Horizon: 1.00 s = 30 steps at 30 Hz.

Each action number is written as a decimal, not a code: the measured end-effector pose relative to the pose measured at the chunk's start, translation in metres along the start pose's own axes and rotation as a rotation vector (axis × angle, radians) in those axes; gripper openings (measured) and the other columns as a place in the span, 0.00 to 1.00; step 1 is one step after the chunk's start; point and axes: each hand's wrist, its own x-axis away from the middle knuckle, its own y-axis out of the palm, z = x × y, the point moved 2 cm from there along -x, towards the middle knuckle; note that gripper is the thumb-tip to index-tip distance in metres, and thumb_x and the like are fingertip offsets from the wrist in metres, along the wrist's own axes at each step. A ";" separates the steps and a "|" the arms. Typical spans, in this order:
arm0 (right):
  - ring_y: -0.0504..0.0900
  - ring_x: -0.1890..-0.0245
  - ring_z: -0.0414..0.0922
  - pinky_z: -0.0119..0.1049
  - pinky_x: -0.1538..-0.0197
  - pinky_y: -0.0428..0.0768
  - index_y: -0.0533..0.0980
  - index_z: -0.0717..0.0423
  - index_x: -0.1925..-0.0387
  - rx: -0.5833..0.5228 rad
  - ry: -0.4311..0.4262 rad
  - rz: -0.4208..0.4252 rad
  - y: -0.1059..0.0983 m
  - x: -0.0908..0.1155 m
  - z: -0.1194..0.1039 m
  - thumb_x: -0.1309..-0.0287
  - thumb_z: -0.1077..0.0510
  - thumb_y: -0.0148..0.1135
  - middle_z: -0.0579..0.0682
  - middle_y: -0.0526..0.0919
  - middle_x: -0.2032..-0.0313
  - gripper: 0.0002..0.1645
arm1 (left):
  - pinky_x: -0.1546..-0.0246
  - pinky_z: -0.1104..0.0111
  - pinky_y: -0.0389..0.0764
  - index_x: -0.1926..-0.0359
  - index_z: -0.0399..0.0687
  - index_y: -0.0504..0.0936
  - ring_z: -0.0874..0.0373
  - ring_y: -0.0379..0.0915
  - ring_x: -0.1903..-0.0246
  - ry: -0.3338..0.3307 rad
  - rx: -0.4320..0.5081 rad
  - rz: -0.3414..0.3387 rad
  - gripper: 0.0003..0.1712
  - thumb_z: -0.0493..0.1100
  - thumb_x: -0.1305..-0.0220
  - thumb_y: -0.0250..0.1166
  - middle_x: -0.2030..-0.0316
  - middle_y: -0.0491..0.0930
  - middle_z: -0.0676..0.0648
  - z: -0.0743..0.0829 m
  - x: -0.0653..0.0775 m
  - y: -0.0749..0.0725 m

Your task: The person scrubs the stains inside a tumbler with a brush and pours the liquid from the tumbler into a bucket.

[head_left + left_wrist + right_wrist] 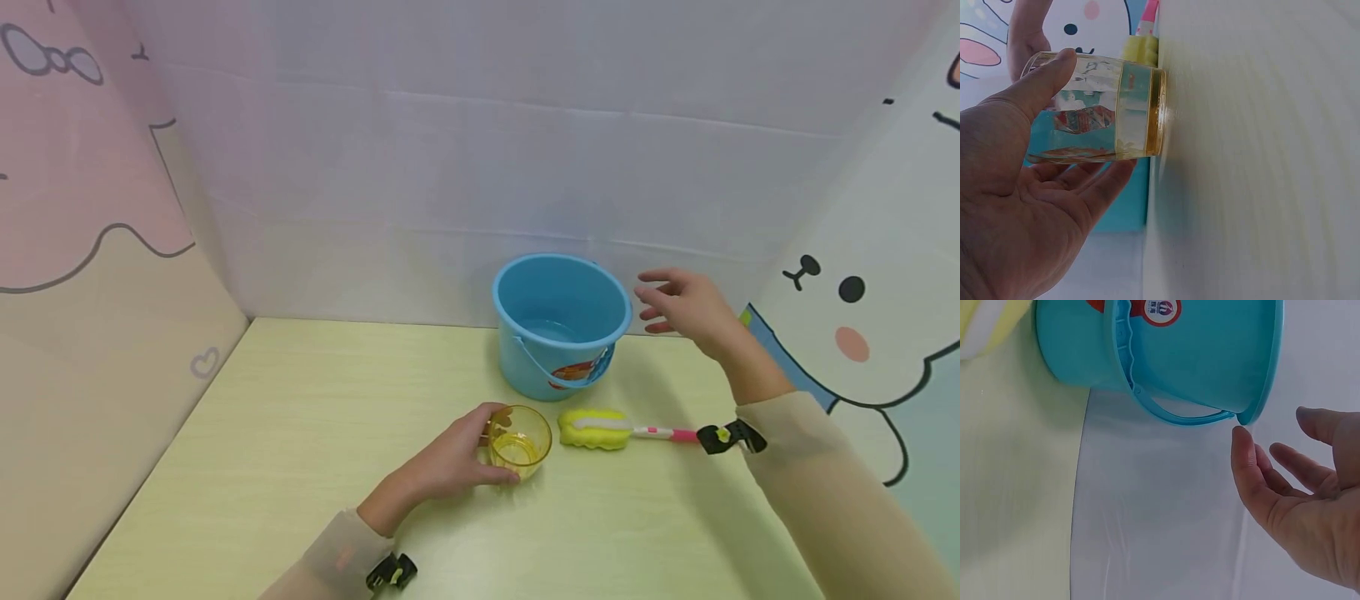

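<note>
My left hand (pixel 456 454) holds a clear amber drinking glass (pixel 521 446), thumb on one side and fingers round the other. In the left wrist view the glass (pixel 1094 112) stands with its base right at the tabletop. A light blue bucket (pixel 517 358) is just behind it, its handle folded down at the front over a red sticker. My right hand (pixel 692 310) hovers at the right of the bucket's rim, fingers loosely bent with nothing between them. Seen from the right wrist, the fingertips (pixel 1244 440) are close to the bucket's rim (pixel 1269 369).
Right of the glass lies a cleaning brush with a yellow sponge head (pixel 595 427) and a pink and white handle (pixel 660 433), partly hidden by the right wrist strap. The pale wooden table (pixel 300 433) meets a white back sheet (pixel 360 183), with cartoon-printed sheets at both sides.
</note>
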 end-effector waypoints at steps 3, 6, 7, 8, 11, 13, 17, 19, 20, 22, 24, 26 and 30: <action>0.85 0.44 0.63 0.53 0.47 0.86 0.62 0.60 0.20 -0.062 0.041 -0.012 0.002 -0.006 0.001 0.20 0.40 0.55 0.71 0.74 0.33 0.41 | 0.34 0.55 0.76 0.23 0.45 0.65 0.52 0.73 0.36 0.002 0.000 0.002 0.54 0.52 0.44 0.84 0.32 0.74 0.47 0.000 0.000 0.000; 0.87 0.47 0.58 0.52 0.46 0.87 0.61 0.62 0.20 -0.133 0.073 -0.030 0.004 -0.012 0.000 0.20 0.41 0.55 0.71 0.74 0.34 0.41 | 0.34 0.55 0.76 0.23 0.46 0.65 0.52 0.74 0.36 0.002 0.003 0.003 0.54 0.52 0.44 0.84 0.32 0.74 0.47 -0.001 0.000 0.000; 0.88 0.48 0.55 0.51 0.46 0.87 0.60 0.62 0.20 -0.159 0.082 -0.040 0.005 -0.013 0.000 0.19 0.42 0.55 0.71 0.74 0.34 0.41 | 0.34 0.55 0.76 0.23 0.45 0.65 0.52 0.74 0.36 0.001 0.004 0.004 0.54 0.52 0.44 0.84 0.32 0.74 0.47 0.000 0.000 0.000; 0.88 0.50 0.52 0.51 0.46 0.87 0.59 0.63 0.20 -0.184 0.093 -0.050 0.006 -0.015 0.000 0.19 0.43 0.55 0.71 0.74 0.34 0.41 | 0.34 0.55 0.76 0.23 0.45 0.65 0.52 0.74 0.36 0.000 0.005 0.004 0.54 0.52 0.44 0.84 0.32 0.74 0.46 0.000 0.000 0.000; 0.88 0.52 0.49 0.48 0.45 0.87 0.57 0.64 0.19 -0.251 0.125 -0.086 0.008 -0.020 0.001 0.18 0.44 0.54 0.71 0.73 0.34 0.41 | 0.34 0.56 0.76 0.23 0.45 0.65 0.52 0.74 0.37 -0.001 0.005 0.001 0.54 0.52 0.44 0.84 0.32 0.74 0.46 0.000 0.000 0.000; 0.87 0.51 0.49 0.45 0.46 0.87 0.58 0.64 0.19 -0.286 0.151 -0.103 0.009 -0.023 0.002 0.18 0.44 0.54 0.70 0.72 0.33 0.41 | 0.35 0.55 0.77 0.24 0.44 0.65 0.51 0.74 0.37 0.004 0.008 0.000 0.54 0.52 0.43 0.84 0.33 0.74 0.45 0.000 0.000 0.000; 0.85 0.49 0.50 0.39 0.48 0.88 0.60 0.64 0.20 -0.338 0.199 -0.124 0.010 -0.027 0.004 0.19 0.43 0.54 0.67 0.70 0.34 0.40 | 0.35 0.55 0.77 0.24 0.43 0.65 0.49 0.75 0.38 0.010 0.011 -0.002 0.53 0.52 0.43 0.84 0.33 0.74 0.44 0.001 0.000 0.000; 0.85 0.50 0.49 0.37 0.49 0.87 0.60 0.65 0.21 -0.364 0.218 -0.128 0.011 -0.028 0.005 0.19 0.43 0.54 0.66 0.70 0.35 0.40 | 0.35 0.54 0.77 0.24 0.42 0.65 0.49 0.75 0.38 0.012 0.013 -0.001 0.53 0.52 0.43 0.84 0.33 0.74 0.44 0.001 0.001 0.000; 0.85 0.51 0.48 0.37 0.49 0.87 0.60 0.65 0.21 -0.373 0.225 -0.130 0.011 -0.029 0.005 0.18 0.44 0.54 0.65 0.70 0.35 0.40 | 0.35 0.54 0.77 0.24 0.42 0.65 0.49 0.75 0.38 0.011 0.014 -0.001 0.54 0.52 0.44 0.84 0.33 0.75 0.44 0.001 0.001 0.000; 0.85 0.52 0.47 0.36 0.49 0.87 0.60 0.66 0.22 -0.395 0.234 -0.134 0.011 -0.030 0.006 0.18 0.44 0.54 0.64 0.70 0.36 0.39 | 0.35 0.54 0.77 0.24 0.42 0.65 0.49 0.75 0.38 0.010 0.013 -0.001 0.54 0.52 0.44 0.84 0.33 0.75 0.44 0.001 0.001 0.001; 0.85 0.53 0.46 0.36 0.50 0.87 0.61 0.66 0.22 -0.409 0.243 -0.135 0.012 -0.031 0.007 0.18 0.44 0.54 0.63 0.71 0.38 0.39 | 0.35 0.54 0.77 0.24 0.42 0.65 0.49 0.75 0.38 0.011 0.017 0.000 0.54 0.52 0.44 0.84 0.33 0.75 0.44 0.001 0.001 0.001; 0.84 0.53 0.45 0.36 0.50 0.87 0.61 0.66 0.22 -0.416 0.247 -0.139 0.013 -0.032 0.007 0.18 0.44 0.54 0.61 0.72 0.40 0.39 | 0.35 0.54 0.77 0.24 0.42 0.65 0.49 0.75 0.38 0.010 0.018 0.000 0.54 0.52 0.44 0.84 0.33 0.75 0.44 0.001 0.001 0.001; 0.84 0.55 0.44 0.35 0.50 0.87 0.63 0.66 0.23 -0.432 0.252 -0.140 0.013 -0.033 0.007 0.18 0.46 0.54 0.57 0.74 0.45 0.37 | 0.35 0.54 0.77 0.25 0.42 0.66 0.48 0.75 0.38 0.014 0.020 0.003 0.53 0.52 0.44 0.85 0.34 0.75 0.44 0.001 0.001 0.000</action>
